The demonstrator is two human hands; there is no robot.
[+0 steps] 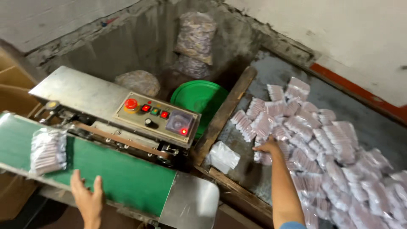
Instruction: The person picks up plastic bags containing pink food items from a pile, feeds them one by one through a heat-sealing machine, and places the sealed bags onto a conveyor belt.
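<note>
Green belt [118, 174] runs across the sealer [106, 114], w/ one clear packet [48, 150] of pinkish pieces lying flat on it at the far left end. Left hand [88, 197] rests at the belt's near edge, fingers spread & open, holding nothing; packet sits well apart from it, up-left. Right hand [268, 147] reaches out to the pile [322, 161] of same packets heaped on the grey surface at right; fingers curl down onto a packet at the pile's left edge, touching it, but can't tell if it's actually gripped. Steel chute [190, 201] hangs off the belt's right end. Control panel [159, 116] on the sealer shows red lit buttons & a red stop knob. Green tub [199, 99] sits behind the sealer, filled bags [195, 38] against the wall beyond. Wood plank [224, 114] lies btwn tub & pile; a loose white bag [222, 157] just beside it.
</note>
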